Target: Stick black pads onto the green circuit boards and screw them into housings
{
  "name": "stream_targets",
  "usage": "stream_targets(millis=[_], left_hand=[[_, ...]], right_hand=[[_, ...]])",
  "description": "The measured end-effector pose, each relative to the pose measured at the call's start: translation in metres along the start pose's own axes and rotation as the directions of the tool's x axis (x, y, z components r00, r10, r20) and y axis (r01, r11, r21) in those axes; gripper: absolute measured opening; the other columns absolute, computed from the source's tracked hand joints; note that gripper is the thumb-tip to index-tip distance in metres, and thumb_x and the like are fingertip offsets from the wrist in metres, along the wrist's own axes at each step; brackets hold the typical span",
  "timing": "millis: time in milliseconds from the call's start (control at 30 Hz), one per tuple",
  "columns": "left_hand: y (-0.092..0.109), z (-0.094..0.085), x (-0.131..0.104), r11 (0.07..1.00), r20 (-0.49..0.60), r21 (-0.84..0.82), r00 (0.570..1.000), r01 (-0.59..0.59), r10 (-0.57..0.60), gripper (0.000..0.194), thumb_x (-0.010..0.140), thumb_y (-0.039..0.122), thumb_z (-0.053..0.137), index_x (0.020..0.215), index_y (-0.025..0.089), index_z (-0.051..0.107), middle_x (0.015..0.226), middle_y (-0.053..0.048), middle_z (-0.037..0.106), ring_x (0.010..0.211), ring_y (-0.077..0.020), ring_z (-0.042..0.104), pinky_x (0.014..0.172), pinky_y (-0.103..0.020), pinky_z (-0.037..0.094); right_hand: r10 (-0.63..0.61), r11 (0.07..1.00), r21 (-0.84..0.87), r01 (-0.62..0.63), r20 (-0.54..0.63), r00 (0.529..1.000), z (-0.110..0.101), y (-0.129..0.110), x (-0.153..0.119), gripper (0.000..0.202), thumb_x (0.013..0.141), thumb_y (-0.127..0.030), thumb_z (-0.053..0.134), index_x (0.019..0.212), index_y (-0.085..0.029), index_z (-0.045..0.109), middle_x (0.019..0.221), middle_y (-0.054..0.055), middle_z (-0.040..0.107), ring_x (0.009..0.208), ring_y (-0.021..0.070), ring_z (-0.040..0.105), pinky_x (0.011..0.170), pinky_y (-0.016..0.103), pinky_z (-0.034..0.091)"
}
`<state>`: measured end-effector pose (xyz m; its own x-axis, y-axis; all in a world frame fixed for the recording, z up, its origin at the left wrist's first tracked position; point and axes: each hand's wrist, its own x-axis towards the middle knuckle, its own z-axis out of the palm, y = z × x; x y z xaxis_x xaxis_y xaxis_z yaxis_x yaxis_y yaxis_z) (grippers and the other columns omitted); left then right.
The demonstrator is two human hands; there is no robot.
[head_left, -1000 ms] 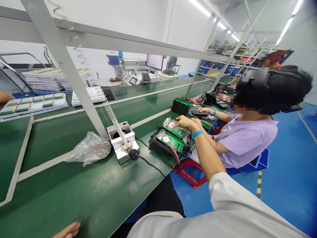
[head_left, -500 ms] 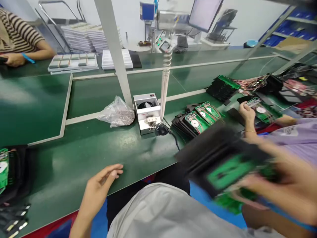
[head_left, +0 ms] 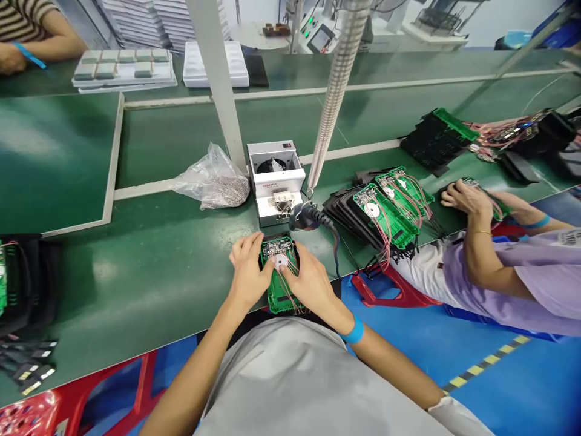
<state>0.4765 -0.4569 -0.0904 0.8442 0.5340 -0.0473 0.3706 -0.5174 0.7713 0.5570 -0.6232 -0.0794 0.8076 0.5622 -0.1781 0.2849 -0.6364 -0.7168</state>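
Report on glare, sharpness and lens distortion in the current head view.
Head view: soft whitish glare on the glossy green tabletop; the left hand, right hand and green circuit board with thin pink wires look fairly sharp; wide-angle stretching seems to lengthen the forearms toward the lower edge.

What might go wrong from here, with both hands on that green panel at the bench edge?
The green panel lies at the front edge of the workbench, so it might slip off if the left hand and right hand loosen.

Both thumbs are at the white disc; a hard push might harm it or the thin wires beside it.

Wires from the panel stack on the right droop by the bench edge and could snag.
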Motion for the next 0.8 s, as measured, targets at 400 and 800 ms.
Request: stream_targets(millis=[400,800], left_hand=[[-0.005,0.002,0.000,0.998,-0.029,-0.049,0.999,-0.040,0.038,0.042,0.097,0.027,0.063,0.138,0.028,0.070,0.144,-0.003,0.069,0.144,-0.0249,0.053,0.130,-0.050,0.030],[0.000,0.005,0.003,0.997,-0.113,0.014,0.990,-0.078,0.079,0.036,0.088,0.016,0.062,0.120,0.026,0.074,0.134,0.003,0.075,0.137,-0.0212,0.061,0.126,-0.046,0.031]], right_hand=[[-0.095,0.991,0.085,0.102,-0.088,0.992,-0.006,0.013,0.028,0.054,0.094,-0.032,0.060,0.146,-0.027,0.072,0.131,0.009,0.074,0.079,0.0125,0.061,0.073,0.030,0.060],[-0.128,0.986,0.102,0.129,-0.017,0.992,-0.008,0.025,0.046,0.049,0.093,-0.039,0.068,0.138,-0.022,0.079,0.119,0.009,0.077,0.074,0.0115,0.060,0.073,0.030,0.061]])
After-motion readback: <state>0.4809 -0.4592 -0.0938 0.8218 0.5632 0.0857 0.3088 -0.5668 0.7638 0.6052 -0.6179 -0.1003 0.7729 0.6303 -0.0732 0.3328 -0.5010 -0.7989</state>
